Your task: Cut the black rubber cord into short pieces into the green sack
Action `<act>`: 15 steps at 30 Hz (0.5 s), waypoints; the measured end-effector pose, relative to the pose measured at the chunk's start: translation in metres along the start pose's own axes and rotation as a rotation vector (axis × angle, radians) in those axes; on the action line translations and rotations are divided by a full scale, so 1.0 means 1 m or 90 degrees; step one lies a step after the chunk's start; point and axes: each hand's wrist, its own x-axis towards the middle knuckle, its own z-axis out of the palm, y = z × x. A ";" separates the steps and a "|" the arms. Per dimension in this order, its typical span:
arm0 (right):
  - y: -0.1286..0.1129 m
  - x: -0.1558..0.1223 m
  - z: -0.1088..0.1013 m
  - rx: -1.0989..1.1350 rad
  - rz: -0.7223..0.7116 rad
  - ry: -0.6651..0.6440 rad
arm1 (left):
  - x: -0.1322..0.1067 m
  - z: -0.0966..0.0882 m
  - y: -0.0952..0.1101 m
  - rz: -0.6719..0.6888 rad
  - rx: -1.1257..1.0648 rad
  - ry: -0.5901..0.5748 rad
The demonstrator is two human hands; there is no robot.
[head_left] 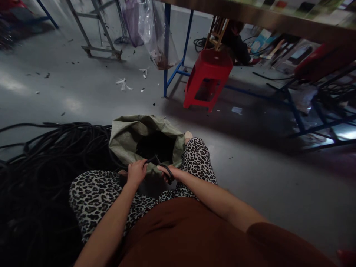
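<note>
Between my knees stands a grey-green woven sack [125, 135], its mouth wide and its inside dark. My right hand [172, 173] is closed around the black handles of a pair of scissors [167, 171], whose blades point over the sack's mouth. Just left of them, my left hand [137, 171] is closed on a thin black strip [150, 160] that reaches toward the blades. Whether the blades touch the strip is too small to tell. A large heap of black rubber-like cords [75, 139] lies on the floor to my left, beside the sack.
A red plastic stool [207, 76] stands ahead under a blue-legged workbench [250, 18]. A clear plastic bag [155, 33] hangs from the bench. Further back are a metal rack [97, 33] and a seated person [236, 42]. White scraps [123, 84] litter the grey floor.
</note>
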 end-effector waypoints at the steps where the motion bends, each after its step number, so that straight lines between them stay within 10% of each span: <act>1: 0.000 0.001 0.000 0.001 0.003 -0.001 | 0.000 0.000 0.001 0.002 -0.001 -0.005; 15: -0.004 0.000 -0.002 -0.029 0.006 -0.015 | 0.000 0.003 0.000 0.046 -0.015 -0.018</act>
